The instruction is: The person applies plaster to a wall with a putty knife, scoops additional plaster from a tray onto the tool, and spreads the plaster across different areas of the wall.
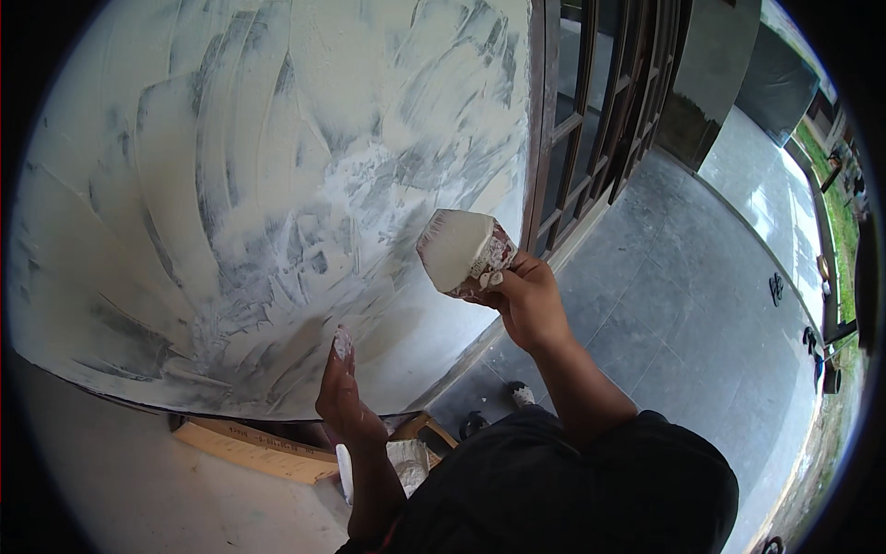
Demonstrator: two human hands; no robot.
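My right hand grips a putty scraper by its near end. Cream-white putty coats the scraper's broad face and lies in crusty lumps close to my thumb. It is held in front of the wall, which carries sweeping streaks of white putty over grey patches. Whether the scraper touches the wall I cannot tell. Lower and to the left, my left hand is raised beside the wall with its fingers stretched out and nothing in it. White putty smears its fingertips.
Below my left hand lie a long cardboard box and a container of white putty, partly hidden by my forearm. A dark-framed glass door borders the wall on the right. Grey floor tiles extend rightward, with dark footwear far off.
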